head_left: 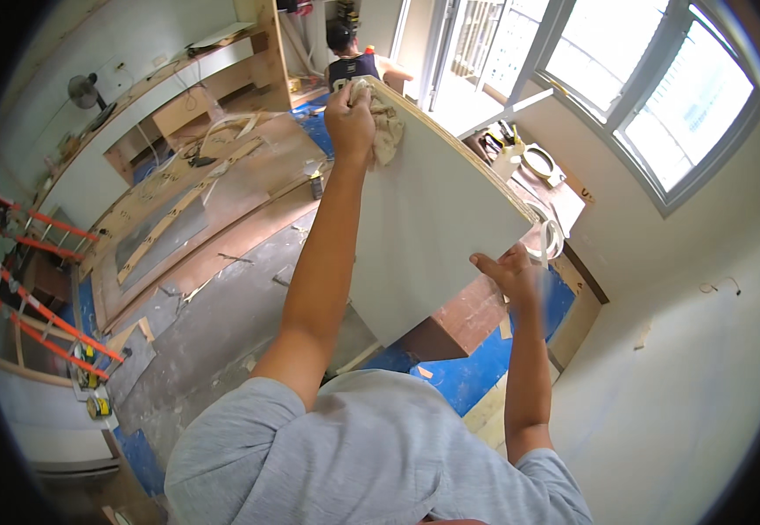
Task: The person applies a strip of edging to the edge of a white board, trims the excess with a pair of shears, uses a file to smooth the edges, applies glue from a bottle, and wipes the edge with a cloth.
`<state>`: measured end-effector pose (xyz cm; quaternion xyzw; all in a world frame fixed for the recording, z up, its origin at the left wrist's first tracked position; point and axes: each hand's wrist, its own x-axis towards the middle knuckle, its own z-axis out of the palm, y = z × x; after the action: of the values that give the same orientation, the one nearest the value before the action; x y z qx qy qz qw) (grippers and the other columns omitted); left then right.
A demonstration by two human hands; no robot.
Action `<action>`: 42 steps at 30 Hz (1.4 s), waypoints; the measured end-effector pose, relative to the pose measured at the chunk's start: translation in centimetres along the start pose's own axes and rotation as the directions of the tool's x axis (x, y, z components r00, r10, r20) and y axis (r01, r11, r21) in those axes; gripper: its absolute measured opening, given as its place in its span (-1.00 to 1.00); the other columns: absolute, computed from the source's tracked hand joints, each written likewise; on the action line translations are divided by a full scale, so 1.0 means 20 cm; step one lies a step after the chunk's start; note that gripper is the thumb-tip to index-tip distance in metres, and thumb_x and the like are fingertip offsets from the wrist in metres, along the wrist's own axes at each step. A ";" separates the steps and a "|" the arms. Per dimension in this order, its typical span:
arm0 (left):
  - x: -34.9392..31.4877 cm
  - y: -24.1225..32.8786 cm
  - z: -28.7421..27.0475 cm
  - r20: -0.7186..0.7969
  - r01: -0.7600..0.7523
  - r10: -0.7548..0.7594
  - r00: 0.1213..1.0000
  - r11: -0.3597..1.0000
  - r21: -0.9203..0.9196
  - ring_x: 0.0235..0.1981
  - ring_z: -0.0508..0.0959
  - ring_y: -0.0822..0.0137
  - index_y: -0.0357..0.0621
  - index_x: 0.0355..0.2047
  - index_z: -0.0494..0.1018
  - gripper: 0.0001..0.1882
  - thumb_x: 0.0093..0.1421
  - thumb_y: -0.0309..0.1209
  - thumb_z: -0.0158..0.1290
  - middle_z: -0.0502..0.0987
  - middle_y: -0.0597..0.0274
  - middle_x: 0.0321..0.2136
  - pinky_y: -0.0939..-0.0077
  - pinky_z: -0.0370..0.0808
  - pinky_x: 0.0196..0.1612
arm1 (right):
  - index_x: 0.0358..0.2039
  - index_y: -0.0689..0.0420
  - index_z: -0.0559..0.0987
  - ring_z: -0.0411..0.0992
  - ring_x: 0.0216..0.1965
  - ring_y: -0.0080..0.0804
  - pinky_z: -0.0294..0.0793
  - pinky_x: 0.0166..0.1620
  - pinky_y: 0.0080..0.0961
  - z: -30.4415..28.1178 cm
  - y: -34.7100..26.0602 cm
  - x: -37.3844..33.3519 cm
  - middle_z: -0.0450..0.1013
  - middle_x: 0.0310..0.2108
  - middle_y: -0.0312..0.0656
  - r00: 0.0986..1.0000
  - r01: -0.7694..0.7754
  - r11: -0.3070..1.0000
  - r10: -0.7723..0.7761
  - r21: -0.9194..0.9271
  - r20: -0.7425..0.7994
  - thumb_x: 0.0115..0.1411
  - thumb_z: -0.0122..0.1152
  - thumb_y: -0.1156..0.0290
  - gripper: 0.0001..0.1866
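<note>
A large white board [432, 227] with a raw wooden edge stands in front of me, tilted. At its far upper corner my left hand [350, 118] is closed on a crumpled beige rag [386, 131], which hangs against the board's face. By the board's right corner is my right hand [513, 273], its fingers curled round a loose roll of white strip [553, 241] and its thumb stretched out over the board. Part of that grip is hidden. A reddish-brown box-like wooden piece [463, 319] lies under the board.
Someone in a dark sleeveless top [354, 70] is low down beyond the board. Orange ladders [43, 302] lie at the left. Wooden panels [214, 201] cover the floor's left side. At right, a work surface [564, 206] bears a tape roll [539, 162] and tools. Blue sheeting [467, 381] lies below.
</note>
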<state>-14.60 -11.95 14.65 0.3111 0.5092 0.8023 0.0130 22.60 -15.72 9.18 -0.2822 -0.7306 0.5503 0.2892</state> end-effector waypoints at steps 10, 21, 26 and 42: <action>-0.12 0.08 -0.01 0.111 -0.164 0.146 0.983 0.969 0.185 -0.05 0.57 0.33 -0.35 0.00 0.57 -0.73 0.32 -0.55 0.09 0.61 0.16 -0.07 0.47 0.47 0.09 | -0.02 0.22 0.62 0.46 0.01 -0.52 0.43 0.14 -0.39 -0.02 -0.02 0.01 0.58 -0.06 -0.28 0.988 0.147 0.988 -0.149 0.055 0.037 0.14 0.41 0.58 -0.64; -0.22 0.16 -0.02 0.172 -0.283 0.248 0.953 0.933 0.220 -0.08 0.56 0.17 -0.28 -0.03 0.59 -0.74 0.27 -0.56 0.13 0.56 0.09 -0.10 0.40 0.47 0.06 | -0.02 0.22 0.62 0.46 0.01 -0.51 0.43 0.13 -0.39 -0.03 0.00 0.02 0.58 -0.05 -0.27 0.981 0.181 0.979 -0.186 0.093 0.049 0.16 0.41 0.57 -0.65; -0.29 0.23 -0.01 0.197 -0.291 0.253 0.947 0.937 0.196 -0.09 0.56 0.23 -0.25 -0.03 0.59 -0.74 0.28 -0.58 0.12 0.56 0.13 -0.12 0.42 0.48 0.04 | 0.01 0.21 0.60 0.45 0.04 -0.52 0.41 0.16 -0.40 -0.03 0.01 0.02 0.57 -0.04 -0.30 0.986 0.146 0.982 -0.155 0.124 0.068 0.15 0.41 0.59 -0.62; -0.56 0.40 0.04 0.265 -0.188 0.149 0.953 0.973 0.130 -0.15 0.53 0.31 -0.21 0.00 0.58 -0.74 0.31 -0.55 0.10 0.51 0.20 -0.19 0.47 0.46 0.00 | -0.04 0.22 0.63 0.50 -0.04 -0.46 0.47 0.09 -0.37 -0.05 0.02 0.03 0.59 -0.07 -0.23 0.982 0.182 0.983 -0.179 -0.029 0.063 0.11 0.42 0.54 -0.63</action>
<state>-2.87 -18.90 15.97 0.4536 0.5351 0.7125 -0.0148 22.92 -14.47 9.12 -0.2032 -0.7710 0.5172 0.3110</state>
